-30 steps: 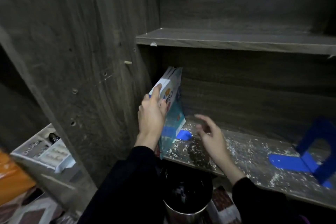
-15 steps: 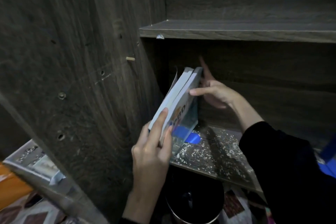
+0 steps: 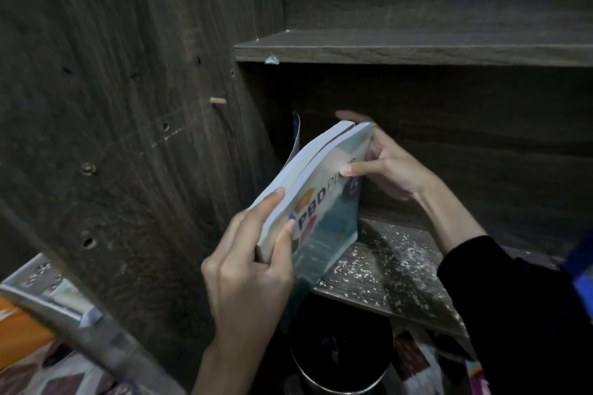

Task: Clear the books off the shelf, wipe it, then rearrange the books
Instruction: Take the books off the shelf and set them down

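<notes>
Books (image 3: pixel 324 202) leaned out over the front left corner of the shelf (image 3: pixel 385 272), the left hand (image 3: pixel 247 279) curled round their lower edge and the right hand (image 3: pixel 391 167) pinching their top corner, apparently so the pair would lift off together.

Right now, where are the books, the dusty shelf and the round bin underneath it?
books (image 3: pixel 332 229), head view, front cover beside the PBD lettering.
shelf (image 3: pixel 388 269), head view, bare speckled top surface.
bin (image 3: pixel 346 325), head view, dark inside wall.
</notes>
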